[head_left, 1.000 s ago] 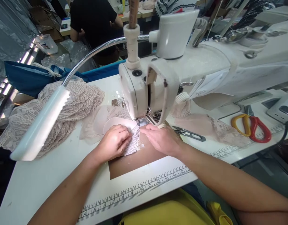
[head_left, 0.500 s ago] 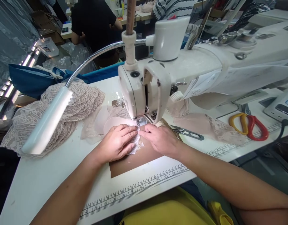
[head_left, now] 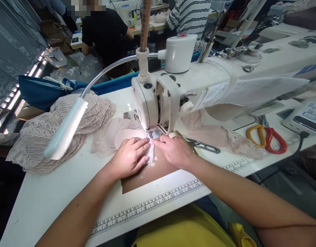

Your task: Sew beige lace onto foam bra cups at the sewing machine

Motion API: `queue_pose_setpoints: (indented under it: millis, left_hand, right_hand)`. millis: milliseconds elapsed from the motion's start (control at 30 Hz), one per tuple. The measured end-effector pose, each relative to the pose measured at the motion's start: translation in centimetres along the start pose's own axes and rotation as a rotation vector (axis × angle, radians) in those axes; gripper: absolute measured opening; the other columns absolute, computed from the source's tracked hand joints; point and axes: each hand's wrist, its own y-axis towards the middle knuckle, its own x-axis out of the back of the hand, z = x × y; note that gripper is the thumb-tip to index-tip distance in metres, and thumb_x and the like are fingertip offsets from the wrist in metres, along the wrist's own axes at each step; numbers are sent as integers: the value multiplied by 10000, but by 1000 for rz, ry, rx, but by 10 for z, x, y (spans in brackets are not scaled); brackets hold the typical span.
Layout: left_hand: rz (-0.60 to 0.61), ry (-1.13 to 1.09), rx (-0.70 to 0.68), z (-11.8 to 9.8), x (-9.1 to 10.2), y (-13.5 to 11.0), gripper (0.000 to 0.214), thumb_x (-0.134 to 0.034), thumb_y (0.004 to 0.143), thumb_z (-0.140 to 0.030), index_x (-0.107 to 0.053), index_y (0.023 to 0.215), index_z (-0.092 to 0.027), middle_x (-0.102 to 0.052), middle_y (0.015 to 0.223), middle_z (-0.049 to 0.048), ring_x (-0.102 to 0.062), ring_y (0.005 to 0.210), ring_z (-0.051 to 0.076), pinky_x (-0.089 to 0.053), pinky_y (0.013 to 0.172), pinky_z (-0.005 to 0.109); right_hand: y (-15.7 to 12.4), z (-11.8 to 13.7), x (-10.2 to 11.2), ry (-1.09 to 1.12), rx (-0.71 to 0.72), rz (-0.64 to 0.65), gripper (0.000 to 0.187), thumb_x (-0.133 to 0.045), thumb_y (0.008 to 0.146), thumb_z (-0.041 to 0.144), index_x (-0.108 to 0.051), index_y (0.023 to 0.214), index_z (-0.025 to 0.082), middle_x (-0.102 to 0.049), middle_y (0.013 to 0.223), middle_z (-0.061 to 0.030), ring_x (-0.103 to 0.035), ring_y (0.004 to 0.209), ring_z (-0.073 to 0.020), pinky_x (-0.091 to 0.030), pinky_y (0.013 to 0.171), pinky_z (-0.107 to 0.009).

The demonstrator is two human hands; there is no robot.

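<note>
1. On the counter [head_left: 57, 185], just below the sewing machine [head_left: 194, 80] head, lace [head_left: 151, 154] sits between both hands; its visible bit runs lengthwise away from the machine.
2. Left hand [head_left: 129, 156] is nearer, covering its left side, grip spread flat.
3. Right hand [head_left: 175, 150] is by its top right; can't tell if that grip's pinching anything.

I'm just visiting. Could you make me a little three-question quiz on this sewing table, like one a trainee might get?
1. What is partly under the left hand? a) a spoon; b) lace; c) a phone.
2. True or false: the thread snips lie nearer the right hand than the scissors do.
3. Fill in: along the near edge of the table runs a printed ____.

Key: 1. b; 2. true; 3. ruler scale.
</note>
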Motion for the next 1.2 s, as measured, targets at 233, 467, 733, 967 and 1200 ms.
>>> queue_pose_setpoints:
  millis: [233, 467, 733, 967, 1200]
  left_hand:
    - [-41, -67, -30, 2, 0, -3, 362, -458, 925, -282, -585, 1245, -173, -574, 1309, 110, -531, 1092, 279, -427, 912, 461]
    - [-66, -140, -103, 4, 1, -4, 311, -476, 911, -223, -617, 1186, -193, -627, 1074, 114, -552, 951, 235, -443, 831, 395]
    - [-28, -142, -150, 1, 1, -3, 315, -451, 914, -175, -627, 1174, -208, -623, 961, 95, -527, 854, 213, -418, 797, 374]
    - [-10, -154, -176, 1, 1, -4, 331, -439, 922, -167, -630, 1185, -226, -612, 919, 82, -513, 834, 205, -406, 803, 372]
    - [32, -163, -164, 0, 3, -4, 317, -451, 932, -201, -642, 1180, -253, -596, 864, 68, -516, 829, 202, -413, 816, 374]
  right_hand:
    - [-5, -11, -1, 89, 132, -37, 394, -460, 863, 109, -639, 1185, 250, -549, 805, -22, -372, 659, -150, -205, 600, -303]
    - [-9, -16, 0, 224, 330, -28, 354, -452, 845, 75, -679, 1074, 221, -518, 795, -29, -399, 750, -162, -257, 627, -277]
    - [-10, -17, 0, 224, 347, -22, 326, -475, 847, 88, -692, 1039, 238, -518, 790, -29, -406, 748, -155, -242, 608, -265]
    - [-11, -18, -1, 285, 318, -95, 322, -459, 836, 78, -698, 1008, 208, -555, 768, -21, -434, 712, -143, -269, 603, -269]
    - [-10, -16, -1, 323, 332, -75, 337, -470, 821, 65, -687, 1044, 195, -570, 793, -29, -459, 745, -151, -325, 638, -270]
